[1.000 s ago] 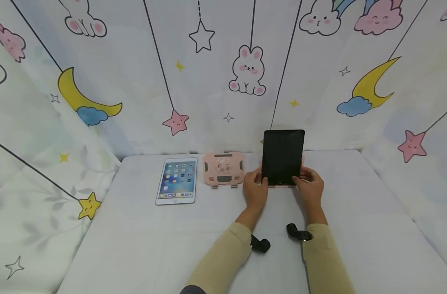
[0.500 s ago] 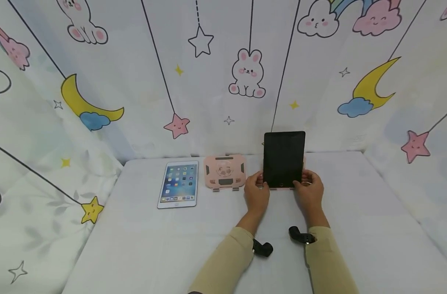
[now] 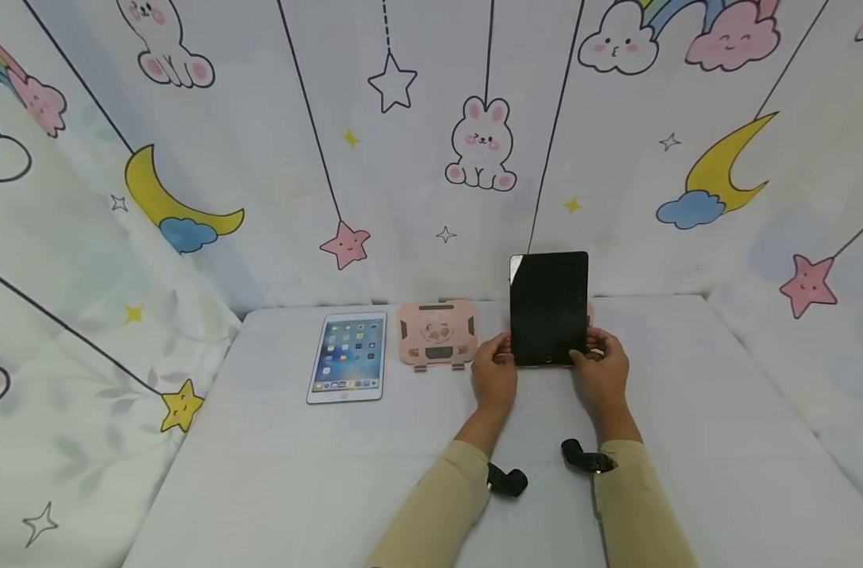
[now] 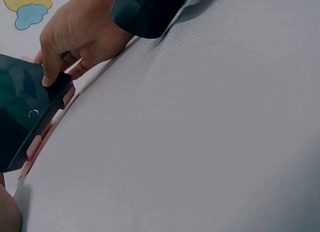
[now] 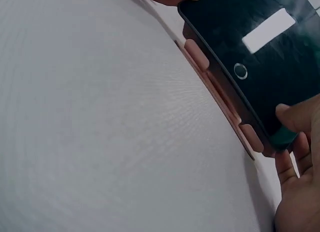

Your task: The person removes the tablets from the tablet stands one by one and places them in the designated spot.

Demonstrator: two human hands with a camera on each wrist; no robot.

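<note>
A black tablet (image 3: 548,312) with a dark screen stands propped on a pink tablet stand (image 5: 252,138), whose two small lips show along the tablet's lower edge in both wrist views. My left hand (image 3: 494,375) holds the tablet's lower left corner, fingers at the side edge. At the lower right corner my right hand (image 3: 603,379) pinches it, thumb on the front and fingers behind. Most of the stand is hidden behind the tablet. In the left wrist view the right hand (image 4: 82,29) appears at the top; only a bit of the left hand (image 4: 7,212) shows.
To the left, a second pink stand (image 3: 438,333) rests on the white table (image 3: 318,489). Beyond it lies a white tablet (image 3: 348,356) with its screen lit. A cartoon-printed cloth (image 3: 417,181) hangs behind the table's back edge.
The left thumb has shifted from the tablet's front toward its side edge. A bright reflection now shows at the screen's upper left. The head view has tilted slightly.
</note>
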